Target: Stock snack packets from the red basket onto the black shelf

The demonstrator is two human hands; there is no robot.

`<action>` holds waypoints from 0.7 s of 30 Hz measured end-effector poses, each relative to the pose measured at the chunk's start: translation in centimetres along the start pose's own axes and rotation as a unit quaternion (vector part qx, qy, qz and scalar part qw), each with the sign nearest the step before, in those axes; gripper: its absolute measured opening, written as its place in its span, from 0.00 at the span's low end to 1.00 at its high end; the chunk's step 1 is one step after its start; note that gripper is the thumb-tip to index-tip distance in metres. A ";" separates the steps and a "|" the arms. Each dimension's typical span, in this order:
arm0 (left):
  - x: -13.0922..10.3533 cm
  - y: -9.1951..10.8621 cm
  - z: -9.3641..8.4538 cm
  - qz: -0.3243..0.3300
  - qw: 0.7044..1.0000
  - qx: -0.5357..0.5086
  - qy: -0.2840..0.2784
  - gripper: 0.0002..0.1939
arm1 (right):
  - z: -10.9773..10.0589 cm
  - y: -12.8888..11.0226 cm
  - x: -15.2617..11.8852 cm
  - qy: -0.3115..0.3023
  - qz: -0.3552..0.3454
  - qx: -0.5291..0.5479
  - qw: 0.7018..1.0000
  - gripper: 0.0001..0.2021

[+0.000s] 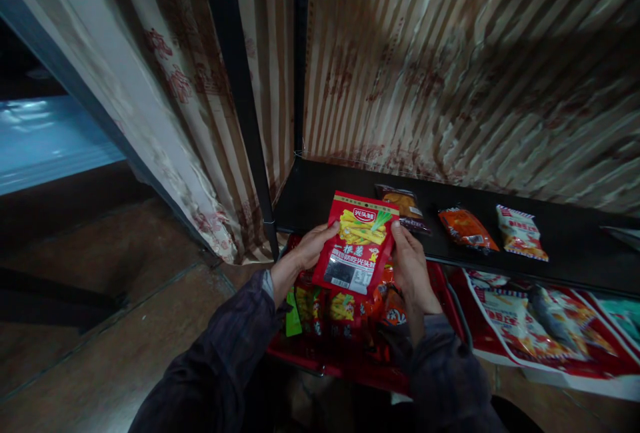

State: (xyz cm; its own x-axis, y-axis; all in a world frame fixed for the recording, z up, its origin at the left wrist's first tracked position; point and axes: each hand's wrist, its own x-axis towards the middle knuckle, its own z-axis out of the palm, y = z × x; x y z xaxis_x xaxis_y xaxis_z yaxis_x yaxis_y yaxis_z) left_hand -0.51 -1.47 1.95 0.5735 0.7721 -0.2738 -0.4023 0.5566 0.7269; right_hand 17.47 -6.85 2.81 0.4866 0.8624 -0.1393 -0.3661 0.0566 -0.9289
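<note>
Between both hands I hold a red snack bag [357,243] with yellow sticks and a green onion pictured on it. My left hand [313,246] grips its left edge, thumb on the front. At the right edge my right hand [410,266] pinches it the same way. The bag is tilted toward me, above a red basket [340,367]. Inside the basket lie more red snack bags [343,309] and some orange packets [393,303], partly covered by my hands and the held bag. Just behind the held bag, a dark-edged packet [404,206] lies on the black shelf [325,183].
An orange packet [467,227] and a white-and-red packet [521,231] lie farther right on the shelf. Below it stands a red-and-white box [487,309] of packets. A patterned curtain [270,86] hangs behind and left, with a black post [245,86] in front.
</note>
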 end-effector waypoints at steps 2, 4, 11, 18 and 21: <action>-0.1 -0.1 -0.1 -0.006 1.000 0.017 -0.013 0.15 | 0.4 -0.4 0.0 -0.005 0.019 0.037 0.999 0.22; -0.1 -0.2 -0.3 -0.007 0.999 0.034 -0.025 0.19 | 0.7 -0.7 0.1 0.002 0.020 0.056 0.998 0.21; 0.1 -0.3 -1.3 -0.023 0.989 0.126 -0.073 0.28 | 0.8 -0.8 0.6 0.047 0.009 0.078 0.996 0.18; -0.4 0.5 -1.7 -0.049 0.973 0.182 -0.135 0.25 | 0.6 -0.9 0.9 0.059 0.025 0.087 0.994 0.18; -0.7 0.7 -1.9 -0.053 0.964 0.220 -0.143 0.22 | 0.4 -1.0 1.1 0.070 0.028 0.091 0.993 0.18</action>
State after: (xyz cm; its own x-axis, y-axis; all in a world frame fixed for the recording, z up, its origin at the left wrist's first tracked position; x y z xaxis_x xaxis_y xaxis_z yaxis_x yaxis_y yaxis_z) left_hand -2.51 -1.02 1.43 0.7935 0.5667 -0.2219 -0.0260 0.3958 0.9180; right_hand 18.05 -5.71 3.77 0.5618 0.7894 -0.2476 -0.5272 0.1109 -0.8425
